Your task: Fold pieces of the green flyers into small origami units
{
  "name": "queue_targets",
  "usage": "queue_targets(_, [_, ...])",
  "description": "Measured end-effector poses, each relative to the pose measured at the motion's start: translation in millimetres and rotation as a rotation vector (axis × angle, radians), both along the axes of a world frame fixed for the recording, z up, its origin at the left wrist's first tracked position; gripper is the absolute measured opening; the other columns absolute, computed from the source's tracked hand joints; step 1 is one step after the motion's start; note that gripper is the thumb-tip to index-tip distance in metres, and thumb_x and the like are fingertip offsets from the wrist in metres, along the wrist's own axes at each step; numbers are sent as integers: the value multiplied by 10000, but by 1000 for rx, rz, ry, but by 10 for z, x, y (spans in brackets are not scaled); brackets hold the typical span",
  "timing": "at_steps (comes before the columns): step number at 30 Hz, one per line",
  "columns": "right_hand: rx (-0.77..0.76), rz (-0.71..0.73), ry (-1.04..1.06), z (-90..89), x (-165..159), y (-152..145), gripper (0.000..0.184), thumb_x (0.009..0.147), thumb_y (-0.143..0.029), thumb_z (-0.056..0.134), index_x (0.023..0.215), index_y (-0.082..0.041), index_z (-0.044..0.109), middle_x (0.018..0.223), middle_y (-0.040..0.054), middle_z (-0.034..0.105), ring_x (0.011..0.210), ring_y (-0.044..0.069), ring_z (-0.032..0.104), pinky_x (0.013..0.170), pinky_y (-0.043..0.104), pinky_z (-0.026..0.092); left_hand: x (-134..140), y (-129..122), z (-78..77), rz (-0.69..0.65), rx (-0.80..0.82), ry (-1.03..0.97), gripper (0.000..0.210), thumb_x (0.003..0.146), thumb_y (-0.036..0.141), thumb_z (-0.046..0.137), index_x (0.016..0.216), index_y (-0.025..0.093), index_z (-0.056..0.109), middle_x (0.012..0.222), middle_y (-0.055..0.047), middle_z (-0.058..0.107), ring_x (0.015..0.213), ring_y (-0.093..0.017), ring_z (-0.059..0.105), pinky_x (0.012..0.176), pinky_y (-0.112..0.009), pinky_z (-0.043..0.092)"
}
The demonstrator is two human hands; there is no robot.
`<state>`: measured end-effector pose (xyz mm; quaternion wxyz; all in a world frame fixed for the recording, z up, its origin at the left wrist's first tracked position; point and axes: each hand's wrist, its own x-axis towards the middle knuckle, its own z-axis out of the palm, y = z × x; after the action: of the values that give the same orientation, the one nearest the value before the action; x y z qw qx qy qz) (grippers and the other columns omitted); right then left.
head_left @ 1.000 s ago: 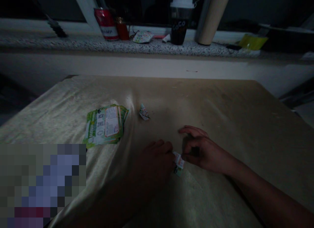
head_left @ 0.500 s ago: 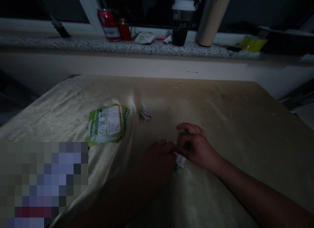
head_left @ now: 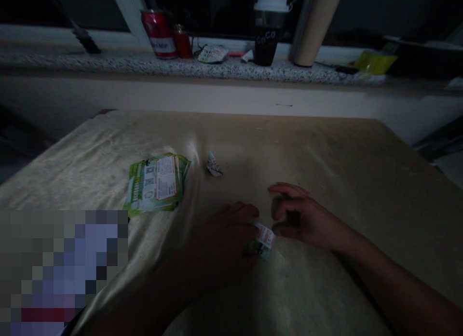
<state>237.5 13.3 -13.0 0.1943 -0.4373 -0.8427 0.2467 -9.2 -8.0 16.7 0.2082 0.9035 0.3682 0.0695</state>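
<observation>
A small folded piece of printed paper (head_left: 265,235), white and orange above with green below, lies on the table. My left hand (head_left: 231,235) is closed over its left side, fingers above and thumb lower down, so that part is hidden. At the paper's right edge is my right hand (head_left: 302,213), fingers curved and apart with nothing between them. Its thumb tip is very close to the paper; whether it touches I cannot tell. Farther away sits a small folded paper shape (head_left: 213,165) with a pointed top. To the left is a stack of green printed sheets (head_left: 155,184).
A glossy beige cloth (head_left: 343,167) with wrinkles covers the table. Behind it, a speckled sill (head_left: 126,66) holds a red can (head_left: 159,34), an orange-red bottle (head_left: 183,42), a dark lidded cup (head_left: 265,42) and a pale tube (head_left: 314,30). The lower left corner is pixelated.
My right hand has moved right, off my left fingers, and its thumb and fingers have spread. More of the folded paper shows between my hands.
</observation>
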Motion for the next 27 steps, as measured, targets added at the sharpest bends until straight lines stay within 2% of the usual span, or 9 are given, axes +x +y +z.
queue_targets(2, [33,6,54,8,-23,9,118,771,-264,803,814,-243,695,1337,79,600,1333,303,504,1082,524,408,-30,25,34,-39,-3,-22,145,807,236,736,945,205,703,1229,-47,632,1174,-253,554,1049,-418,397])
queue_targets(5, [68,2,148,47,-73,3,60,848,-200,713,813,-228,673,1165,76,675,1182,243,616,1002,424,486,-40,53,44,-62,-11,13,145,826,224,707,964,183,690,1108,-47,659,1108,-240,578,1032,-411,404])
queue_targets(7, [49,19,196,84,-102,-14,69,896,-192,655,836,-223,669,1053,62,697,1049,200,663,908,356,526,-26,60,20,-33,15,39,166,838,255,701,980,170,685,1062,-54,657,1050,-247,590,990,-419,428])
queue_targets(10, [55,67,204,123,-131,-39,40,880,-239,701,853,-228,673,970,32,706,946,180,674,868,334,523,17,52,-41,48,95,62,218,884,345,657,988,154,680,1032,-78,656,983,-268,597,917,-443,457])
queue_targets(13, [81,148,140,131,-143,-41,84,845,-277,752,872,-230,688,937,22,718,949,195,670,897,359,499,79,33,-92,110,146,83,280,935,411,583,967,150,681,972,-90,660,938,-282,601,873,-463,465])
queue_targets(18, [100,228,30,100,-115,-2,78,886,-291,724,949,-247,739,972,20,728,994,203,662,953,389,462,154,9,-117,161,161,88,336,946,467,554,981,159,683,963,-94,671,912,-289,610,866,-485,466])
queue_targets(22, [108,244,11,83,-97,17,117,922,-310,688,998,-254,756,1003,26,732,1009,205,657,965,392,453,105,33,-117,136,144,37,404,860,536,659,1032,171,677,991,-83,674,949,-293,609,896,-481,464])
queue_targets(24, [112,244,21,77,-96,20,130,933,-304,673,1006,-239,760,1006,39,733,1007,208,656,955,392,457,56,65,-113,121,117,8,409,804,496,738,1056,180,674,1034,-73,675,982,-286,605,913,-454,467])
queue_targets(27, [115,241,30,63,-89,26,144,938,-298,668,1024,-226,758,1001,49,733,999,207,654,946,389,459,-5,121,-106,119,52,20,237,865,354,692,1022,177,684,1019,-64,674,959,-250,615,892,-402,482])
